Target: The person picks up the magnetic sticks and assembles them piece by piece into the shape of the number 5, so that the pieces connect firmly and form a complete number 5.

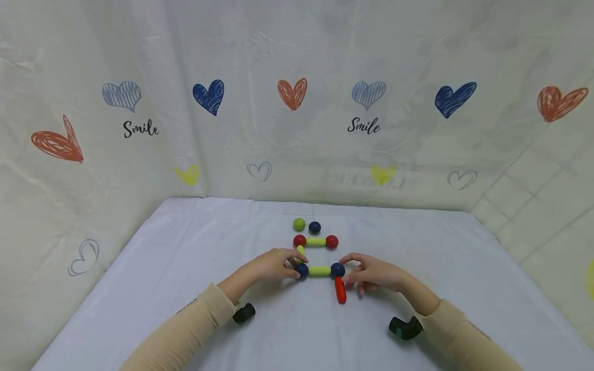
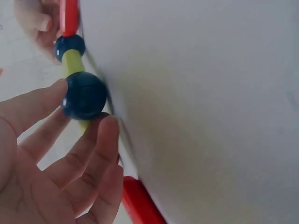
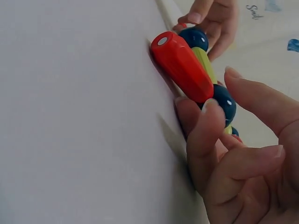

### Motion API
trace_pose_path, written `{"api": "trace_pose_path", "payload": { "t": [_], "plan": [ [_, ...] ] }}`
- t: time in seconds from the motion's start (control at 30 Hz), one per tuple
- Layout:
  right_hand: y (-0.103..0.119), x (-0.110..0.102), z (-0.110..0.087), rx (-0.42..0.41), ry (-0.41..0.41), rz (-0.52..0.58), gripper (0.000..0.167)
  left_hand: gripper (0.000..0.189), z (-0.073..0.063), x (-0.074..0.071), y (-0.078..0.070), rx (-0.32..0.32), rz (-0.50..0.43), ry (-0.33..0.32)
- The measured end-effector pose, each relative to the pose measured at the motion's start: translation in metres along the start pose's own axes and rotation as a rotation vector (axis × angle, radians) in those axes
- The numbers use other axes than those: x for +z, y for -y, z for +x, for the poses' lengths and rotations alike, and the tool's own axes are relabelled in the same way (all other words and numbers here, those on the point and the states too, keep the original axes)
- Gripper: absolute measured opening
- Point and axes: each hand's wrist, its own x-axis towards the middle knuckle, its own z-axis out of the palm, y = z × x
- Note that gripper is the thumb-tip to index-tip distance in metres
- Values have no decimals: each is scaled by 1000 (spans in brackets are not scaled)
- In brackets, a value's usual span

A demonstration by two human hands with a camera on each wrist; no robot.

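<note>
My left hand pinches a dark blue ball between thumb and fingertips. A yellow-green rod joins it to a second blue ball, from which a red rod points toward me. Around that second ball, my right hand has its fingers loosely bent; in the right wrist view one fingertip stands slightly apart from the ball while another overlaps it beside the red rod's end. Another red rod shows beyond the left fingers, hidden in the head view. Another yellow-green rod runs back to a red ball.
A rod links that red ball to another red ball. Behind them lie a loose green ball and a dark blue ball. Black wrist devices sit below both wrists. A white cloth covers the table; a heart-printed curtain hangs behind.
</note>
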Motion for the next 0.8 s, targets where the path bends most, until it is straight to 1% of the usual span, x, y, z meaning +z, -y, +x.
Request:
{"api": "trace_pose_path", "payload": {
  "t": [0.07, 0.13, 0.23, 0.3, 0.4, 0.5, 0.57, 0.63, 0.7, 0.8],
  "plan": [
    [3, 2, 4, 1, -7, -44, 53, 36, -1, -4, -4, -15, 28, -4],
    [5, 3, 7, -5, -13, -80, 50, 38, 0, -9, -8, -26, 56, -22],
    [7, 3, 12, -10, -19, -99, 45, 39, 3, -18, -14, -35, 92, -73],
    [8, 3, 13, -10, -20, -106, 43, 38, 8, -23, -17, -30, 115, -113],
    [8, 2, 15, -8, -23, -121, 40, 37, 19, -29, -20, -16, 123, -176],
    [8, 1, 16, -5, -28, -131, 38, 39, 33, -34, -21, -1, 115, -236],
    [7, 1, 17, 1, -28, -131, 38, 40, 43, -38, -19, -10, 99, -269],
    [7, 1, 18, 5, -25, -133, 39, 40, 53, -41, -16, -36, 81, -296],
    [7, 2, 19, 6, -23, -132, 40, 41, 61, -46, -12, -69, 60, -306],
    [7, 1, 20, 8, -21, -129, 39, 43, 71, -51, -5, -116, 13, -278]
  ]
}}
